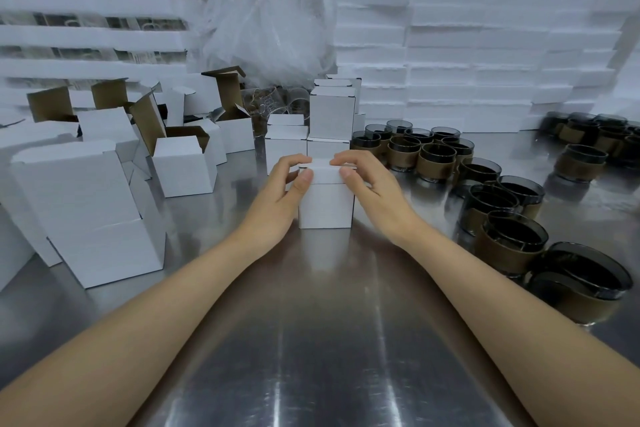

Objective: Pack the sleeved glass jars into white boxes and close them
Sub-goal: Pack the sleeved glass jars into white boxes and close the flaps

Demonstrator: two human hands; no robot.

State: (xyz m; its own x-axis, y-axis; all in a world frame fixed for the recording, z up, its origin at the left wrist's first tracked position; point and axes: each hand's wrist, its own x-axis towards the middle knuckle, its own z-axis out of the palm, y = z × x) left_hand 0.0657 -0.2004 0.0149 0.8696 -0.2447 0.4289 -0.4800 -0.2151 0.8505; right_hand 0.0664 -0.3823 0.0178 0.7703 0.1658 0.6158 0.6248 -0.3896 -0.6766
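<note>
A small white box (325,204) stands upright on the steel table (311,340), straight ahead of me. My left hand (282,194) grips its top left edge, thumb on the front of the lid and fingers curled over the top. My right hand (367,184) grips the top right edge the same way. The lid lies down on the box and hides whatever is inside. Several dark glass jars with brown sleeves (436,161) stand in rows to the right, the nearest (575,288) by my right forearm.
Closed white boxes (330,118) are stacked just behind the one I hold. Open empty boxes (181,163) crowd the left side, with a tall closed stack (86,215) nearest. White foam slabs (485,45) and a clear plastic bag (270,21) fill the back.
</note>
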